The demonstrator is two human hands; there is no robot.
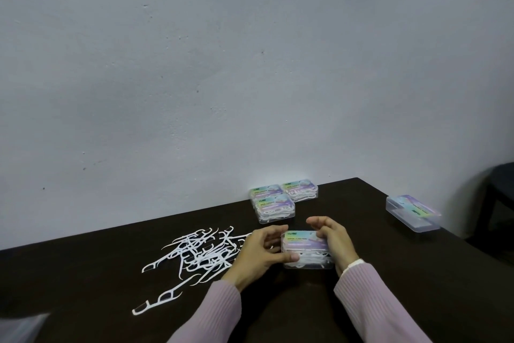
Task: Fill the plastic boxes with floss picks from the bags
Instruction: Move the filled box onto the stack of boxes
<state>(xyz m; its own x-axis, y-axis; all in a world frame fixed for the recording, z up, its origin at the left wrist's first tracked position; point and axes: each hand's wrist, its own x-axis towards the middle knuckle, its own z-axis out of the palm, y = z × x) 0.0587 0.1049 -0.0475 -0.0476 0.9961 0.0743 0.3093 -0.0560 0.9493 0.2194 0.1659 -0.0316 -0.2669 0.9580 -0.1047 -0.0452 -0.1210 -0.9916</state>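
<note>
Both hands, left hand (260, 249) and right hand (332, 239), grip the clear plastic box (307, 252) of white floss picks on the dark counter (375, 273). Press the lid evenly until it snaps, I'd say.

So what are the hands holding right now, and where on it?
Both hold the filled plastic box on the table: left hand at its left end, right hand over its right end, fingers curled on the lid.
</note>
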